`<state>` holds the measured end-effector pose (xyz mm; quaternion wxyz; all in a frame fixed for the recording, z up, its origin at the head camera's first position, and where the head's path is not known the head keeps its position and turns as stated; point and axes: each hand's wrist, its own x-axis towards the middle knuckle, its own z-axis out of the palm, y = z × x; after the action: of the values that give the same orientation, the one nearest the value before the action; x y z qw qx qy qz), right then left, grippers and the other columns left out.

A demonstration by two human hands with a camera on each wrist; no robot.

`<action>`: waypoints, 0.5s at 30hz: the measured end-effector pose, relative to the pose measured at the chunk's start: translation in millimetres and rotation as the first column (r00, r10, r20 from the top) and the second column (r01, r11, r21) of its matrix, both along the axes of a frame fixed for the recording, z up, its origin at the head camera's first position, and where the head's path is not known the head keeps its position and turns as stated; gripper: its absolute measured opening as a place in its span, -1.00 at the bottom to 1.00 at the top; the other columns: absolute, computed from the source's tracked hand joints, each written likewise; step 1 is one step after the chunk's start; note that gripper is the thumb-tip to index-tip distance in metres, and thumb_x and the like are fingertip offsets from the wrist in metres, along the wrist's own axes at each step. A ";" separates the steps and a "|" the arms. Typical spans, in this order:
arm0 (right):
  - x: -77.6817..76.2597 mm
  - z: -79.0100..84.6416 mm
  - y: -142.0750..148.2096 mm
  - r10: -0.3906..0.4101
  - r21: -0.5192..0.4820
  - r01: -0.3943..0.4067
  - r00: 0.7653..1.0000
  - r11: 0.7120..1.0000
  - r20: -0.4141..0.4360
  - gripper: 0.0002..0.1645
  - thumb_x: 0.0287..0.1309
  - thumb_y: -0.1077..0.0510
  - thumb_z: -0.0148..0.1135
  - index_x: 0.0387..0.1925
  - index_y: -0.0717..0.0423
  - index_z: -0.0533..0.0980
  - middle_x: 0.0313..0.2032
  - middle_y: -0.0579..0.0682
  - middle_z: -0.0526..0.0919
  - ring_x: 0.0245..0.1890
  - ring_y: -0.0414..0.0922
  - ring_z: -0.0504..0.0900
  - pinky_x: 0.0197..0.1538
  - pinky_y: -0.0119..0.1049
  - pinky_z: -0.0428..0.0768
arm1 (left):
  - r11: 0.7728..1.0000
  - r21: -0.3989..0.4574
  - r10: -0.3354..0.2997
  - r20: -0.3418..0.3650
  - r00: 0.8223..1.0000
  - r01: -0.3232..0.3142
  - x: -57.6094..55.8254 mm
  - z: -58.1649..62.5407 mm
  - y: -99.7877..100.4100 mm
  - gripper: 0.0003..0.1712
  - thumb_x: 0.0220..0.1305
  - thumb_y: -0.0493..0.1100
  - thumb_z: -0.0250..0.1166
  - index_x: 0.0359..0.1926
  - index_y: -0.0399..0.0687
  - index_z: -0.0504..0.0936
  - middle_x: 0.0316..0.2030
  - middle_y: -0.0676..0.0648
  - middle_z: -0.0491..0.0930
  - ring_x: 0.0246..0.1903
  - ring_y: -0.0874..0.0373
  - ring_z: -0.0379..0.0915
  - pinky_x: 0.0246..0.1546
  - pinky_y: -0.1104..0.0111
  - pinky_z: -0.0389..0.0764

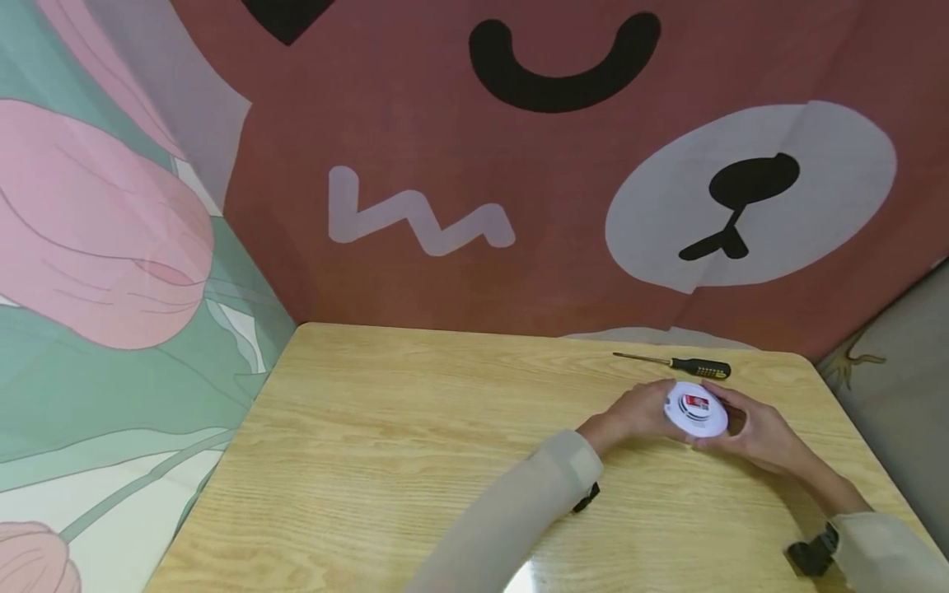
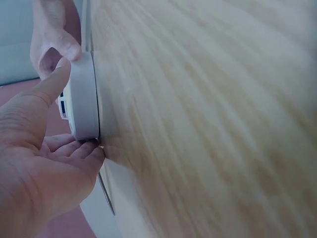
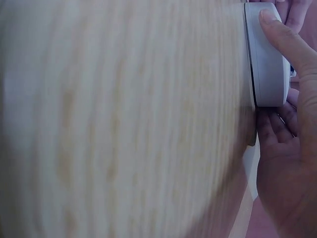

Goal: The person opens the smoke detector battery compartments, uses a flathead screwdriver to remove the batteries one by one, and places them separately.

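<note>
A round white smoke detector with a red label on its raised centre sits low at the tabletop, between both hands. My left hand holds it from the left; in the left wrist view the thumb lies on its near side and the curled fingers reach round its far edge. From the right, my right hand grips the opposite side. The right wrist view shows that thumb along the white side wall and the fingers behind it. Just beyond the hands lies a screwdriver with a black and yellow handle.
The light wooden table ends at a back edge close behind the screwdriver. A red-brown cloth with a cartoon print hangs behind it, and a floral cloth hangs at the left. A grey surface borders the right side.
</note>
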<state>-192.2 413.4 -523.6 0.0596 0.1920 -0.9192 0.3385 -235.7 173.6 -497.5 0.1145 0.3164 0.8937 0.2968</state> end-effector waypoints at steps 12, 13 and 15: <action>0.3 -0.8 -3.2 -0.041 0.020 0.041 0.999 0.999 -0.003 0.23 -0.26 0.03 0.84 0.47 0.26 0.42 0.29 0.44 0.55 0.13 -0.76 0.24 0.07 -0.84 0.20 | 0.996 -0.053 0.072 -0.066 0.995 -0.075 4.2 -2.8 4.1 -0.16 0.11 0.21 0.65 0.36 0.17 0.53 0.11 0.29 0.65 0.01 0.46 0.52 -0.05 0.64 0.40; 0.1 0.0 -3.7 -0.043 0.023 0.043 0.999 0.999 0.002 0.24 -0.25 0.01 0.84 0.47 0.26 0.42 0.29 0.45 0.55 0.12 -0.76 0.23 0.06 -0.84 0.21 | 0.995 -0.053 0.077 -0.068 0.995 -0.080 4.0 -3.1 4.0 -0.16 0.11 0.22 0.65 0.36 0.18 0.53 0.11 0.30 0.65 0.01 0.46 0.52 -0.05 0.64 0.40; -0.4 1.5 -4.1 -0.042 0.036 0.042 0.999 0.998 0.004 0.24 -0.24 0.00 0.83 0.47 0.27 0.41 0.29 0.46 0.55 0.11 -0.77 0.22 0.04 -0.84 0.22 | 0.995 -0.053 0.081 -0.073 0.994 -0.085 3.8 -2.6 3.6 -0.17 0.11 0.22 0.65 0.35 0.18 0.54 0.10 0.30 0.65 0.00 0.46 0.53 -0.07 0.64 0.41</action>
<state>-192.5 409.3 -522.1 0.0612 0.1730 -0.9291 0.3212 -231.9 177.2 -500.1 0.0790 0.2860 0.9175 0.2648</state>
